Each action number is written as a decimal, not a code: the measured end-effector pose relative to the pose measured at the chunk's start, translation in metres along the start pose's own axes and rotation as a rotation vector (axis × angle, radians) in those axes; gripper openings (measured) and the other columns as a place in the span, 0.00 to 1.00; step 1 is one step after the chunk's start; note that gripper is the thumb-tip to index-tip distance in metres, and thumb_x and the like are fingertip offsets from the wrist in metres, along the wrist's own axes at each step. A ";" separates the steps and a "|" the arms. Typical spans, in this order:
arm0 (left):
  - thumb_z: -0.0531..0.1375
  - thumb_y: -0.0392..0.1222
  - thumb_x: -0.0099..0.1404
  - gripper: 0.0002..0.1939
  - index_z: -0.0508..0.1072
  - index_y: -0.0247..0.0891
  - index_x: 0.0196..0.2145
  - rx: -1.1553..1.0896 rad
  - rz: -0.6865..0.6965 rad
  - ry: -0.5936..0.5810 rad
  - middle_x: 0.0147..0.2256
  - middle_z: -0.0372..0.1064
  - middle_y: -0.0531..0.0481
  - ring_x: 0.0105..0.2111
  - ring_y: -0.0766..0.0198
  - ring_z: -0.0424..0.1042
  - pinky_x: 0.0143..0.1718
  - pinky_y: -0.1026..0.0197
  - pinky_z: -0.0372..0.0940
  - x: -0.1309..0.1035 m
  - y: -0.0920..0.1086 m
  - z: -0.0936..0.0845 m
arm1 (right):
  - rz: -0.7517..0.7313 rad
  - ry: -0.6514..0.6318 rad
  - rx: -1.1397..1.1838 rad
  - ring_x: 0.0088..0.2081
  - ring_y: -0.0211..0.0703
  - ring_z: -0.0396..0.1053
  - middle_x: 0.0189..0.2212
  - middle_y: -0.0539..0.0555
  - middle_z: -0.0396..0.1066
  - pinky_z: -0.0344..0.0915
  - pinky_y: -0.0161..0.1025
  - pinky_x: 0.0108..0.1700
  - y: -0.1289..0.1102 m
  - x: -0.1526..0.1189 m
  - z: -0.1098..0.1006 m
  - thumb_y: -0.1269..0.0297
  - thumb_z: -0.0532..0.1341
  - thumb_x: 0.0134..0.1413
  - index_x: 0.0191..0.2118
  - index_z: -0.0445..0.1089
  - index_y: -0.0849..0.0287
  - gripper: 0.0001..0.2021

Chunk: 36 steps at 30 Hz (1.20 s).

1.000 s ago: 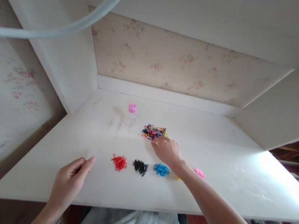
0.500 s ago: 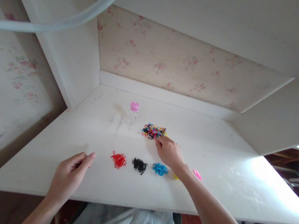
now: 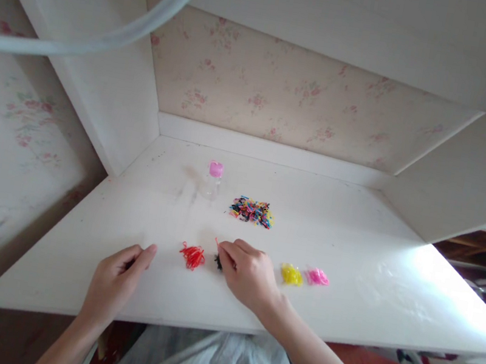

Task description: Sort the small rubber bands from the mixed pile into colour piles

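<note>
My right hand (image 3: 249,272) pinches a small red rubber band (image 3: 216,242) between thumb and fingertips. It hovers over the black rubber band pile (image 3: 218,262), covering most of it. Just left of these fingers lies a pile of red rubber bands (image 3: 192,256). My left hand (image 3: 120,276) rests near the front left of the desk, curled into a loose fist, with nothing showing in it. Farther back is a heap of mixed-colour rubber bands (image 3: 251,211). Yellow bands (image 3: 292,274) and pink bands (image 3: 317,276) lie right of my right hand.
A clear bottle with a pink cap (image 3: 216,170) stands behind the piles, left of the mixed heap. The white desk (image 3: 363,268) is bounded by side panels and a papered back wall. A pale tube (image 3: 122,37) crosses the upper left.
My right hand has moved from the mixed heap toward me and left, bringing a red rubber band. It uncovers the yellow pile and now hides the blue one. My left hand stays put.
</note>
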<state>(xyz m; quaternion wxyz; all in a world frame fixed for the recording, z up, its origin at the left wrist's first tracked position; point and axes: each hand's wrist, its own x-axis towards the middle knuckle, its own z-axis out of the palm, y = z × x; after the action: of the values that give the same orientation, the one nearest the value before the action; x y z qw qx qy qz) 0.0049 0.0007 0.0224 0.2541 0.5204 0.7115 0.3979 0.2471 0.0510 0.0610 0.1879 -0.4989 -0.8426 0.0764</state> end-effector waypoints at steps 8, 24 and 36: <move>0.54 0.55 0.62 0.21 0.59 0.38 0.19 0.009 0.005 -0.023 0.18 0.43 0.58 0.20 0.70 0.50 0.21 0.68 0.48 0.000 -0.001 0.000 | -0.126 -0.065 -0.098 0.25 0.33 0.65 0.27 0.47 0.69 0.47 0.33 0.26 -0.026 0.005 0.024 0.64 0.48 0.62 0.31 0.66 0.55 0.12; 0.54 0.55 0.61 0.21 0.59 0.38 0.19 0.054 0.038 -0.029 0.17 0.45 0.58 0.19 0.70 0.51 0.21 0.68 0.49 0.001 0.001 0.000 | -0.114 -0.108 -0.129 0.26 0.35 0.67 0.28 0.49 0.70 0.50 0.32 0.25 -0.025 0.004 0.028 0.65 0.50 0.60 0.30 0.67 0.57 0.11; 0.53 0.55 0.61 0.21 0.59 0.38 0.18 0.141 0.036 -0.014 0.16 0.46 0.58 0.19 0.70 0.52 0.21 0.68 0.50 0.002 0.008 0.003 | 0.004 0.141 0.183 0.27 0.34 0.67 0.25 0.51 0.70 0.59 0.30 0.30 0.010 -0.045 -0.011 0.64 0.49 0.63 0.39 0.73 0.56 0.15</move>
<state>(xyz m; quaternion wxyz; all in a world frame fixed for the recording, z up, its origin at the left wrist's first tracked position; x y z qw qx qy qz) 0.0110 0.0046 0.0277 0.2144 0.5524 0.7267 0.3476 0.2796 0.0160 0.0571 0.2914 -0.4856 -0.8156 0.1181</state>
